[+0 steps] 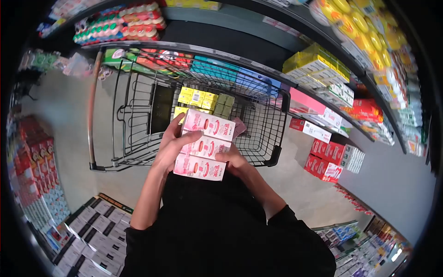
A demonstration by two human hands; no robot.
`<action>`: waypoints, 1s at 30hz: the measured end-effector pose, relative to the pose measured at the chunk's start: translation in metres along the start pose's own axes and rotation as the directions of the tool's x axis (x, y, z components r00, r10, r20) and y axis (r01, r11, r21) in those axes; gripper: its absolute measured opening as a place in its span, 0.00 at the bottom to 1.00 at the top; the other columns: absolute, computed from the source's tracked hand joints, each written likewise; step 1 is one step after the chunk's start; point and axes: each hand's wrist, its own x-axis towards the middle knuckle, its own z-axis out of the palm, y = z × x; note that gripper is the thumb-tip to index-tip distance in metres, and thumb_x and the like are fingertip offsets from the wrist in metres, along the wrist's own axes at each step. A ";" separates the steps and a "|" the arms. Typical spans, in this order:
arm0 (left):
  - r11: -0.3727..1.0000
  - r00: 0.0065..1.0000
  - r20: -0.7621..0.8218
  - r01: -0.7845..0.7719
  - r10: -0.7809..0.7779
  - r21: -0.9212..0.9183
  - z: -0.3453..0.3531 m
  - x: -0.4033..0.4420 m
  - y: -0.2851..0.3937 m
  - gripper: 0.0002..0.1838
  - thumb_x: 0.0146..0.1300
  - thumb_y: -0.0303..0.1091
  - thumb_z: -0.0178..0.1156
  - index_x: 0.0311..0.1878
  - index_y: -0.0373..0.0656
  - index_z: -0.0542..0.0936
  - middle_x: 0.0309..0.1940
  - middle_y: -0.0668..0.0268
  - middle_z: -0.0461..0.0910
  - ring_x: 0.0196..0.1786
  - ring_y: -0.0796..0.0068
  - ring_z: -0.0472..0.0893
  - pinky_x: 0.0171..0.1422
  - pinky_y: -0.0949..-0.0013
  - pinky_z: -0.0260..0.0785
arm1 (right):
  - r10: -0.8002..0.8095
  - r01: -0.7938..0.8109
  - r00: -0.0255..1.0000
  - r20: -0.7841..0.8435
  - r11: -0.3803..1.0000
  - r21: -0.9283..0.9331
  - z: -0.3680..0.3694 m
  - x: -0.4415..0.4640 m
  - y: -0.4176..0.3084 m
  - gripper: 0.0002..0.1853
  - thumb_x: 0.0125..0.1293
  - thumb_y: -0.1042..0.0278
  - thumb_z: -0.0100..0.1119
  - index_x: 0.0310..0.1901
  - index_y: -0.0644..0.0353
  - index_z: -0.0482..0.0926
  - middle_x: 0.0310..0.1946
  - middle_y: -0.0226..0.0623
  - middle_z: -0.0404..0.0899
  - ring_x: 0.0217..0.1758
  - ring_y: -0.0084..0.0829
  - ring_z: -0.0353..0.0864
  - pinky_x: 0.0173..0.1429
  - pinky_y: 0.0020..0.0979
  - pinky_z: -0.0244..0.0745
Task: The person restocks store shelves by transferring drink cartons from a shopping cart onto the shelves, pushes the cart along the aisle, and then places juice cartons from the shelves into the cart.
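Left hand and right hand grip pink cartons by the near edge of the cart, apparently steadying them; moving them likely calls for both.

Observed: black, short-sleeved fabric top and bare forearms

Torso cloth uniformly black, surface detail lost in shadow. Left black cloth sleeve ends near the elbow, hem fairly straight. Right black cloth sleeve ends similarly, hem slightly creased. Left hand and right hand both bare, as are the wrists
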 end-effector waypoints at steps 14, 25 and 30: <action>0.862 1.000 -0.015 0.009 -0.020 -0.507 -0.057 -0.028 -0.047 0.28 0.51 0.38 0.55 0.54 0.30 0.70 0.45 0.50 0.79 0.42 0.61 0.82 0.48 0.62 0.78 | -0.736 0.424 0.677 0.004 0.386 -0.819 -0.071 0.072 -0.149 0.43 0.54 0.65 0.67 0.64 0.71 0.51 0.59 0.56 0.63 0.60 0.41 0.68 0.58 0.35 0.69; 0.838 0.986 -0.167 -0.106 0.017 -0.535 -0.085 -0.059 -0.089 0.27 0.57 0.38 0.51 0.57 0.31 0.68 0.46 0.52 0.79 0.42 0.63 0.83 0.49 0.63 0.77 | -0.830 -0.140 0.506 -0.235 0.190 -0.972 -0.156 0.117 -0.244 0.46 0.55 0.55 0.63 0.65 0.76 0.50 0.64 0.64 0.57 0.69 0.49 0.57 0.70 0.33 0.52; 0.789 0.987 -0.162 -0.104 0.006 -0.606 -0.084 -0.058 -0.088 0.27 0.57 0.38 0.52 0.57 0.30 0.68 0.46 0.52 0.79 0.43 0.61 0.82 0.50 0.62 0.76 | -0.816 -0.133 0.549 -0.182 0.129 -0.983 -0.159 0.112 -0.244 0.46 0.55 0.55 0.63 0.65 0.77 0.49 0.61 0.64 0.60 0.68 0.50 0.59 0.69 0.34 0.54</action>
